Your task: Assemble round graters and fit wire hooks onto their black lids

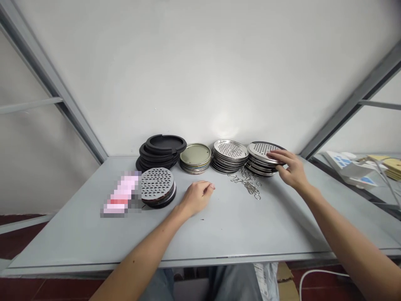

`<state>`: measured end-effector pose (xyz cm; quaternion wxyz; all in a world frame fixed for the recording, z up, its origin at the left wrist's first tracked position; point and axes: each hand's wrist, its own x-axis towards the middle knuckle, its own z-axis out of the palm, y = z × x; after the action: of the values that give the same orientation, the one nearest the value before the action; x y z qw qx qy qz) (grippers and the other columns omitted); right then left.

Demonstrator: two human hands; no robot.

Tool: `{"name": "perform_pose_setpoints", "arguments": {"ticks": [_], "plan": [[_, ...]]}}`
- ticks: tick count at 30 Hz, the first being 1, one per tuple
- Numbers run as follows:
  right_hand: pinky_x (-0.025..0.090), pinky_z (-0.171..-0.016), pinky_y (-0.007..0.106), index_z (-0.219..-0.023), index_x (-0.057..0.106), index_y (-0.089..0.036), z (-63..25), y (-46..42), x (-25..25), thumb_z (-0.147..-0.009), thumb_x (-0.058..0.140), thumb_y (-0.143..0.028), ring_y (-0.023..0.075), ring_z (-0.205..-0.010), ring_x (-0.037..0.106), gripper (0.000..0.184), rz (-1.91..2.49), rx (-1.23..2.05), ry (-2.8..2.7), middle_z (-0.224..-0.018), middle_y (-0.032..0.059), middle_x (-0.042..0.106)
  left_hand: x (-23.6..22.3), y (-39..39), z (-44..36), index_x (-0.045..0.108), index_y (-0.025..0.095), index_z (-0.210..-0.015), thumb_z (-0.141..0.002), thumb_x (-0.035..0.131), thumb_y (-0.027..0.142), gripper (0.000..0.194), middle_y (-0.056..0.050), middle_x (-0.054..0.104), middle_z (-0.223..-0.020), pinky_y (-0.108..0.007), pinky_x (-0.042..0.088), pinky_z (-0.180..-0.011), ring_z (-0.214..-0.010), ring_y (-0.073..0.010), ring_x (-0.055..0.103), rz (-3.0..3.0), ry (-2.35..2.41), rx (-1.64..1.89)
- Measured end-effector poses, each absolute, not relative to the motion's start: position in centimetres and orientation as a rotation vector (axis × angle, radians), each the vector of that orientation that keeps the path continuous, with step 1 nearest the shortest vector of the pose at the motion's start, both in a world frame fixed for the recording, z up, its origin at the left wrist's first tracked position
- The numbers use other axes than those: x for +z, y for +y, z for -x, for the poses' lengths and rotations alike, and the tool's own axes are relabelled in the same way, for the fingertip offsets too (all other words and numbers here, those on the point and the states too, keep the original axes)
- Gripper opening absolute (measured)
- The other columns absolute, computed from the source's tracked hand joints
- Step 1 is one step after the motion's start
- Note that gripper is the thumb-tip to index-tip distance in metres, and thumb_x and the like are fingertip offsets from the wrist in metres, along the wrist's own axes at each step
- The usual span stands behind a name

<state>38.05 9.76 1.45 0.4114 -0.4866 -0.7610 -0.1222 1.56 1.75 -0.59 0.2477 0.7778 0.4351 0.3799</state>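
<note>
My right hand (290,167) reaches to the far right stack of perforated metal discs (261,156), its fingers laid over the top disc and pinching its near edge. My left hand (199,195) rests on the grey table (219,225) with its fingers curled loosely and nothing in them. It lies just right of a small pile with a perforated disc on top (157,186). Small metal clips (249,182) lie scattered between my hands.
Along the white wall stand a stack of black rings (161,151), a stack of flat metal lids (196,158) and another stack of perforated discs (229,155). A blurred pink object (120,195) lies left. Boxes sit on a side table (360,171) at right.
</note>
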Motion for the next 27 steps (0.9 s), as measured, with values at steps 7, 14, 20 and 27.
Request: {"name": "perform_pose_setpoints", "arguments": {"ticks": [7,14,20,27], "plan": [[0.041,-0.102,0.044,-0.108,0.067,-0.021,-38.5,10.0,2.1,-0.074,0.049,-0.021,0.0274,-0.117,0.053,0.038,1.168,-0.272,-1.993,-0.117,0.0089,0.064,-0.5,1.6,-1.5,0.064,0.018,-0.073,-0.092,0.042,0.030,0.032,-0.003,0.064,-0.072,-0.025,0.042,-0.066,-0.068,-0.0155,0.056,-2.179,1.231,0.965],[0.040,-0.100,0.037,-0.104,0.067,-0.020,-37.9,10.4,1.6,-0.082,0.063,-0.040,0.0240,-0.109,0.058,0.030,1.273,-0.414,-1.946,-0.112,0.0122,0.067,-0.2,1.4,-1.4,0.063,0.018,-0.073,-0.091,0.044,0.026,0.027,-0.001,0.061,-0.069,-0.025,0.037,-0.063,-0.065,-0.0139,0.051,-2.255,1.235,0.942],[0.034,-0.106,0.040,-0.110,0.064,-0.019,-38.1,10.6,0.6,-0.088,0.055,-0.036,0.0225,-0.112,0.058,0.029,1.319,-0.491,-1.852,-0.116,0.0137,0.067,0.0,1.5,-1.4,0.064,0.018,-0.075,-0.091,0.045,0.025,0.025,-0.001,0.062,-0.071,-0.025,0.038,-0.064,-0.067,-0.0143,0.053,-2.259,1.234,0.930],[0.039,-0.101,0.037,-0.106,0.065,-0.017,-38.1,10.2,1.3,-0.085,0.056,-0.037,0.0232,-0.107,0.059,0.030,1.281,-0.468,-1.939,-0.111,0.0128,0.067,-0.3,1.4,-1.3,0.063,0.018,-0.077,-0.091,0.045,0.025,0.024,-0.001,0.063,-0.073,-0.025,0.039,-0.067,-0.069,-0.0144,0.055,-2.307,1.246,0.903]]}}
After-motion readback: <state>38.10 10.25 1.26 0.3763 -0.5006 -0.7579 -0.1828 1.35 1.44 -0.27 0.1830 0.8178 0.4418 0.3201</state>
